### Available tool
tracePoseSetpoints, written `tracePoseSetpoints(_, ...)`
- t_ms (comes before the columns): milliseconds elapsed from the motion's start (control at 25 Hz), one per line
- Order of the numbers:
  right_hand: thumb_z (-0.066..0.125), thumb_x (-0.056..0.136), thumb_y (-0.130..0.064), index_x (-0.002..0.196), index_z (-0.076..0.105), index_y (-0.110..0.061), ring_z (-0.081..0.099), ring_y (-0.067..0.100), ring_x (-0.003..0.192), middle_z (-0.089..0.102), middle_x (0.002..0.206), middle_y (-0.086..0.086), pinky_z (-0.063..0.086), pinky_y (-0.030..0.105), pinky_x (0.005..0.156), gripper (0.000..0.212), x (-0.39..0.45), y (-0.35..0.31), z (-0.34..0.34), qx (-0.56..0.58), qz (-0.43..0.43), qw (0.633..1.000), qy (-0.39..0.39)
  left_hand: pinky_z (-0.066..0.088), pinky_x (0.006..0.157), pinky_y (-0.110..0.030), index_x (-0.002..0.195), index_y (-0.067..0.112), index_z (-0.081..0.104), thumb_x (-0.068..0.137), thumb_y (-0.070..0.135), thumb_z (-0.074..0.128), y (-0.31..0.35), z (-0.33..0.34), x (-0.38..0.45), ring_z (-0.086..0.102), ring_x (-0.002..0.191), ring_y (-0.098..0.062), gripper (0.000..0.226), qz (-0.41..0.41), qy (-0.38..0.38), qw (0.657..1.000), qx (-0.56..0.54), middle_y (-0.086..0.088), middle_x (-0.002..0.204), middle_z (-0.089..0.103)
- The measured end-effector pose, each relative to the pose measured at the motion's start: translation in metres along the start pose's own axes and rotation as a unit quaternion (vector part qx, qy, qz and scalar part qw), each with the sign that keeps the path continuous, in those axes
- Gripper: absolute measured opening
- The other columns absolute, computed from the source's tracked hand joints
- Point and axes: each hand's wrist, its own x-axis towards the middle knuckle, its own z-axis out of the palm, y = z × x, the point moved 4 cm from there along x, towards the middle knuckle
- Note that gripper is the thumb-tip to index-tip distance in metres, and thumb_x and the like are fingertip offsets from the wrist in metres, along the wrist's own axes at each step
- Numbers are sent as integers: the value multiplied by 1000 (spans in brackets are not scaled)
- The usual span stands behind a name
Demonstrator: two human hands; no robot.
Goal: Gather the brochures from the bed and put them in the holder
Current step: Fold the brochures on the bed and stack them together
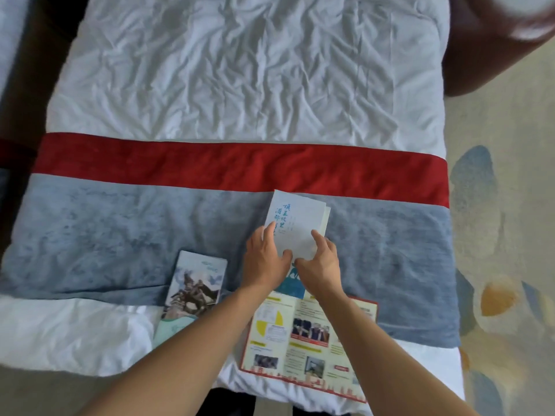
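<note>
Brochures: three lie on the foot of the bed [240,85], all near the edge closest to the person, on or beside the grey-blue band of the runner [90,223].
White brochure [295,223]: tall folded leaflet with blue characters, lying on the grey-blue band just below the red stripe [210,166]; its far edge shows a second leaf fanned out to the right, so it is not squared.
Left hand [264,259]: fingers curled onto the leaflet's left edge, thumb pressed on its face near the bottom; a pinch on paper, not a spread palm.
Right hand [318,259]: index finger laid on the leaflet's face, thumb meeting the left thumb low down; whether fingers reach under the paper cannot be told.
Photo brochure [198,280]: lies apart to the left, straddling the band and the white sheet, with a pale green item tucked under its near end.
Open leaflet [306,340]: unfolded, yellow and red, touching the white brochure's near end and reaching almost to the mattress edge.
Holder: not in view.
Step in hand, by my judgement: lifting and squaring the white brochure.
Advice: close the fanned leaves first, grip along the fold rather than the loose edge, and lift clear of the open leaflet so it is not dragged.
Risk: soft bedding gives no firm backing; thin paper may crease under thumb pressure.
Progress: early; no brochure appears collected.
</note>
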Motion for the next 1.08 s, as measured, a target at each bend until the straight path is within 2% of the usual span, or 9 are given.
tracePoseSetpoints(280,69,85,-24,146,43,-27,44,27,132,33,152,2,46,43,107,66,-42,-43,121,-60,-1,997,-43,48,96,-45,139,27,49,89,38,60,-116,-68,-23,42,125,-30,52,15,-15,996,87,-5,145,38)
tracePoseSetpoints(480,67,81,-21,144,48,-20,45,27,130,37,147,4,41,42,109,65,-76,-59,182,-55,2,996,-66,47,96,-45,136,24,52,87,31,61,-182,-92,-37,41,126,-31,51,-24,-18,997,72,-6,146,36)
tracePoseSetpoints(800,67,80,-22,139,49,-18,53,27,122,36,143,6,49,38,101,62,-103,-38,222,-68,76,991,-86,50,94,-44,136,24,49,88,28,59,-227,-79,-70,41,124,-30,49,-53,-39,995,73,-6,146,35)
tracePoseSetpoints(1080,61,81,-17,143,41,-21,59,29,109,38,137,6,54,38,92,64,-100,-36,233,-101,66,989,-88,50,97,-45,141,27,44,86,27,63,-245,-70,-76,37,127,-27,58,-80,-52,994,56,-4,145,34)
